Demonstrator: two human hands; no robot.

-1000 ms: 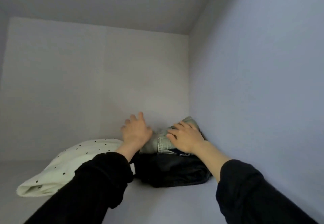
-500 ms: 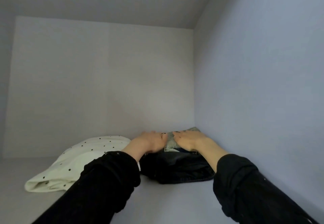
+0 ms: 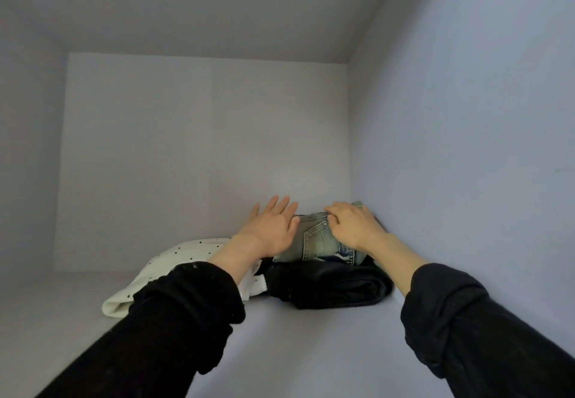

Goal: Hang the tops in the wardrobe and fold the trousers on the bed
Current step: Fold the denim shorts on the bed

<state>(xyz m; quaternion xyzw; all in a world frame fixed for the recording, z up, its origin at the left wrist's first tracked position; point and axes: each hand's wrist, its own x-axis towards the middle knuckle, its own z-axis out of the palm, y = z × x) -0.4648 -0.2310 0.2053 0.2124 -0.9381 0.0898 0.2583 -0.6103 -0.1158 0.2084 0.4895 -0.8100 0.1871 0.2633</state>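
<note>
Wardrobe shelf [image 3: 311,351] is holding 2 folded trousers in the right corner: jeans [image 3: 314,242] on a black pair [image 3: 329,285], beside a dotted cloth [image 3: 186,257]. Left hand [image 3: 267,229] is now lifting off, fingers spread; right hand [image 3: 351,226], fingers curled, is pressing the jeans. Stacking prob. nearly done.

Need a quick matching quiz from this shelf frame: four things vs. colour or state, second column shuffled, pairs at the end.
Things:
1. folded jeans
2. dark trousers
3. dotted garment
4. left hand

States:
A. white with dark dots, on the left of the shelf
B. fingers straight
C. faded blue, top of the pile
D. black, bottom of the pile

Pairs: 1-C, 2-D, 3-A, 4-B
</note>
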